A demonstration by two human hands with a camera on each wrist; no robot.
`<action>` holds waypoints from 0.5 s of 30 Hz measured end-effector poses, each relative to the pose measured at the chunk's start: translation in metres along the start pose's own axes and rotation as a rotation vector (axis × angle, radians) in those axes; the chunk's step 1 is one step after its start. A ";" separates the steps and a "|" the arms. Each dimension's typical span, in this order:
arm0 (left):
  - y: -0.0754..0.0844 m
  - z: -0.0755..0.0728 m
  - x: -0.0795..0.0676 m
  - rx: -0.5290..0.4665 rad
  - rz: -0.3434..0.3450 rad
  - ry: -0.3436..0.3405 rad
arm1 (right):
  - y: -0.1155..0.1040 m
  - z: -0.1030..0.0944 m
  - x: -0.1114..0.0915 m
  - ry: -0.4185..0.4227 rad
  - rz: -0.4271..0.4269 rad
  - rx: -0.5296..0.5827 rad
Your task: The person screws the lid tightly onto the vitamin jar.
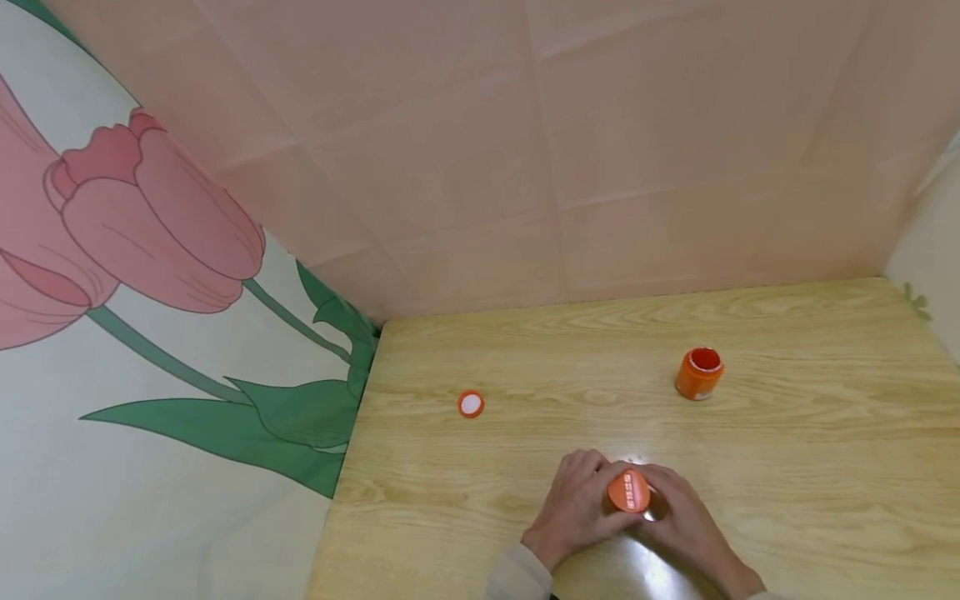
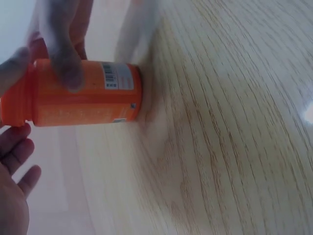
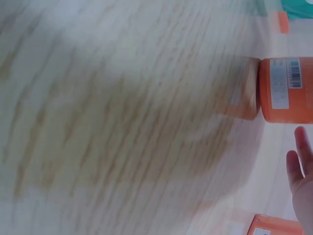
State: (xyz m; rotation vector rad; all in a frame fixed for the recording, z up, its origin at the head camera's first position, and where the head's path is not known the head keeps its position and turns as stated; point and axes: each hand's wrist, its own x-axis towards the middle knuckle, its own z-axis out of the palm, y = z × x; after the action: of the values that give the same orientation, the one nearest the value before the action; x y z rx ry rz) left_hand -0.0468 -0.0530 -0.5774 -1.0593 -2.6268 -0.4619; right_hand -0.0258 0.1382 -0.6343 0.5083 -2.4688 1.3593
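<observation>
An orange bottle (image 2: 88,93) with a white barcode label has its base at the tabletop; its cap (image 1: 628,491), with pale markings on top, faces up. My left hand (image 1: 579,504) grips around the cap, its fingers at the ridge below it in the left wrist view. My right hand (image 1: 688,521) holds the bottle's body from the other side, with a digit pressed on the orange wall. In the right wrist view, part of the bottle (image 3: 288,90) appears beside the right hand's extended fingers (image 3: 302,147); the rest lies outside that view.
Behind the hands, to the right, stands an open orange jar (image 1: 699,375) with a red inside. A round orange lid (image 1: 471,404) lies white side up on the left of the wooden table (image 1: 405,467). Cloth hangings (image 1: 450,167) border the table.
</observation>
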 end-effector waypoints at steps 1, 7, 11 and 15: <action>0.000 -0.001 0.000 -0.010 0.009 -0.007 | 0.001 0.000 0.001 -0.009 -0.006 0.003; -0.002 -0.005 -0.001 -0.055 0.057 -0.045 | 0.004 -0.001 0.002 -0.036 -0.072 0.033; -0.002 -0.008 -0.001 -0.067 0.069 -0.072 | 0.004 -0.001 0.002 -0.042 -0.104 0.046; -0.003 -0.009 -0.002 -0.069 0.065 -0.090 | 0.005 0.000 0.001 -0.025 -0.099 0.033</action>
State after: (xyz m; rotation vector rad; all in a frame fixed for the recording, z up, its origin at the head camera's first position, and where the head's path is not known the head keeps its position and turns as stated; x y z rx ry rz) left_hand -0.0463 -0.0594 -0.5701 -1.2101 -2.6622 -0.5052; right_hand -0.0292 0.1399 -0.6375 0.6498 -2.4097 1.3640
